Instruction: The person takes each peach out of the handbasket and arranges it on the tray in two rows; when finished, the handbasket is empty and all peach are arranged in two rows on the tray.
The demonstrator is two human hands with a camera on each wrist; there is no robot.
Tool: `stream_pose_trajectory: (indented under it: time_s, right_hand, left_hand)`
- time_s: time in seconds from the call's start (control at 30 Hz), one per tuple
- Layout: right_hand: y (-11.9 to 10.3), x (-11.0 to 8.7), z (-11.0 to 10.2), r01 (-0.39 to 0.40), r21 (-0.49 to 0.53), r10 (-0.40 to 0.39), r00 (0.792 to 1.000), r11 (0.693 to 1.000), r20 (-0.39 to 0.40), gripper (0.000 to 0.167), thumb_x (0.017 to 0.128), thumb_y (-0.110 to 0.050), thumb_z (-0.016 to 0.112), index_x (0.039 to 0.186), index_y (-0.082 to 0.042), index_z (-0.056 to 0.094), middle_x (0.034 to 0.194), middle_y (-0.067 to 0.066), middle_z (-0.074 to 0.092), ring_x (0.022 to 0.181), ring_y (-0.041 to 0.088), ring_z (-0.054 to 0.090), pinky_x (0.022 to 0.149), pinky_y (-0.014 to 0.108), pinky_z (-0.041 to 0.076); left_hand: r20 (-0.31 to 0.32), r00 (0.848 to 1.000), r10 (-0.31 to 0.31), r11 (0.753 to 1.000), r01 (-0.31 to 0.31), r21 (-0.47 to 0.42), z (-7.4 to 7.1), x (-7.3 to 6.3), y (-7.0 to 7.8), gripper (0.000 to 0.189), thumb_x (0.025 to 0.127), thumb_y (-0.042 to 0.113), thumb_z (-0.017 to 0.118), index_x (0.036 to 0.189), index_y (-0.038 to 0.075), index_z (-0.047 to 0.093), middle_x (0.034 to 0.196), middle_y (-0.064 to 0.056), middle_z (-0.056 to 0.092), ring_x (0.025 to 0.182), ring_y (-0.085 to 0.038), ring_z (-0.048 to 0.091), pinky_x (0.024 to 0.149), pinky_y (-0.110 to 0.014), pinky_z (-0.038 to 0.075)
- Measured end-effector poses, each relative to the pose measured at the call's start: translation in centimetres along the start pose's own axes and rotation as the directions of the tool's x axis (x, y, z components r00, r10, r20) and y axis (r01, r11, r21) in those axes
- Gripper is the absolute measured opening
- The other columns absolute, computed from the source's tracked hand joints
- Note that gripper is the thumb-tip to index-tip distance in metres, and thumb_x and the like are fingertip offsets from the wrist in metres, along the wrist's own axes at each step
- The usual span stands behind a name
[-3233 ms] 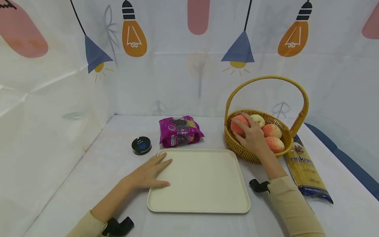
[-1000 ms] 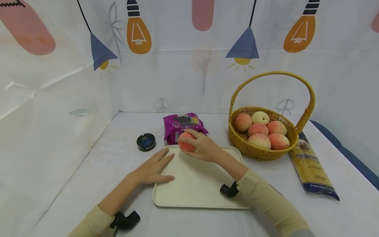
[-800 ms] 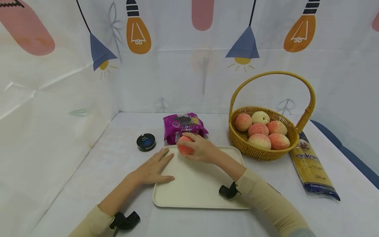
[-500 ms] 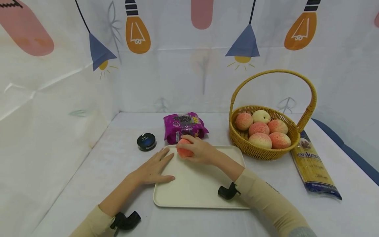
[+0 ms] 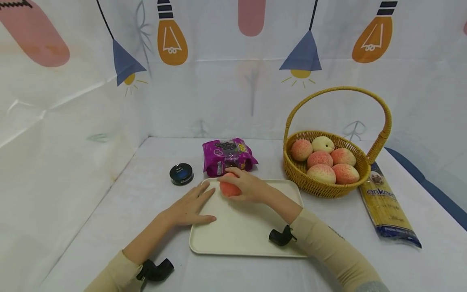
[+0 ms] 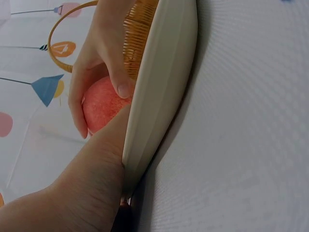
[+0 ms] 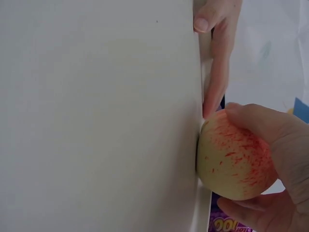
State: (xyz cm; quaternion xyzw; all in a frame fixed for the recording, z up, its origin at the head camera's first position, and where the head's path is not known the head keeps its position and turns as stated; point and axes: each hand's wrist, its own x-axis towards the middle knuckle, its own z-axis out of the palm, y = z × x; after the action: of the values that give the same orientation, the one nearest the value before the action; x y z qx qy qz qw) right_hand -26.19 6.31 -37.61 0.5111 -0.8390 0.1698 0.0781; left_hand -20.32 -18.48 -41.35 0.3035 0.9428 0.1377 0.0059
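A red-and-cream peach (image 5: 229,185) is at the far left corner of the cream tray (image 5: 251,235). My right hand (image 5: 249,186) grips it, thumb on one side and fingers on the other. In the right wrist view the peach (image 7: 236,157) has its pale underside right at the tray surface. My left hand (image 5: 189,207) rests spread over the tray's left edge, its fingers straight and holding nothing. The left wrist view shows the tray's outer side (image 6: 161,92) close up, with the peach (image 6: 102,104) in the right hand beyond it.
A wicker basket (image 5: 310,188) with several peaches stands at the right, its tall handle upright. Beside it lies a yellow pasta packet (image 5: 390,207). Behind the tray sit a purple packet (image 5: 228,156) and, further left, a dark round tuna can (image 5: 181,174).
My right hand has taken the peach out of the basket and carried it left to the tray's far left corner, then lowered it slightly. My left hand has stayed on the tray edge.
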Motion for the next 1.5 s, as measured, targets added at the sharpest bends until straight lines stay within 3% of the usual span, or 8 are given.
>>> stream_pose_trajectory:
  time_s: [0.3,0.73,1.03,1.5]
  right_hand:
    - [-0.1,-0.1,-0.4,-0.049,0.028,0.048,0.997,0.998,0.055,0.059,0.080,-0.030,0.070,0.133,-0.019,0.047,0.136,0.017,0.038,0.120,0.033,0.042,0.090,0.045,0.044]
    - [-0.4,-0.9,-2.2,-0.121,0.021,0.120,0.992,0.992,0.035,0.056,0.083,-0.039,0.065,0.133,-0.021,0.048,0.137,0.014,0.040,0.123,0.030,0.041,0.094,0.046,0.041]
    - [1.4,-2.7,-4.1,-0.188,0.043,0.189,0.982,0.981,-0.028,0.048,0.089,-0.028,0.061,0.134,-0.017,0.047,0.137,0.015,0.039,0.124,0.032,0.039,0.096,0.046,0.039]
    - [5.4,-5.8,-8.0,-0.254,-0.028,0.241,0.945,0.967,-0.222,0.043,0.086,-0.014,0.064,0.127,-0.009,0.053,0.131,0.022,0.043,0.112,0.036,0.049,0.084,0.047,0.047]
  left_hand:
    - [-0.012,1.000,0.023,1.000,-0.023,0.001,0.2,0.3,-0.1,0.090,0.079,0.064,0.052,0.143,0.006,0.030,0.148,-0.021,0.018,0.135,-0.038,0.016,0.106,-0.049,0.021]
    - [-0.024,0.999,0.024,1.000,-0.024,0.014,0.2,-0.1,-0.2,0.091,0.079,0.064,0.053,0.142,0.002,0.030,0.148,-0.022,0.019,0.134,-0.038,0.019,0.106,-0.049,0.022]
    - [-0.005,1.000,0.005,1.000,-0.005,0.008,0.3,0.1,-0.3,0.094,0.078,0.066,0.052,0.143,0.003,0.028,0.149,-0.020,0.015,0.135,-0.035,0.016,0.107,-0.047,0.019]
    - [-0.014,1.000,0.004,1.000,-0.004,0.009,0.1,0.0,0.0,0.093,0.078,0.066,0.051,0.142,0.002,0.029,0.148,-0.021,0.017,0.134,-0.036,0.019,0.105,-0.049,0.022]
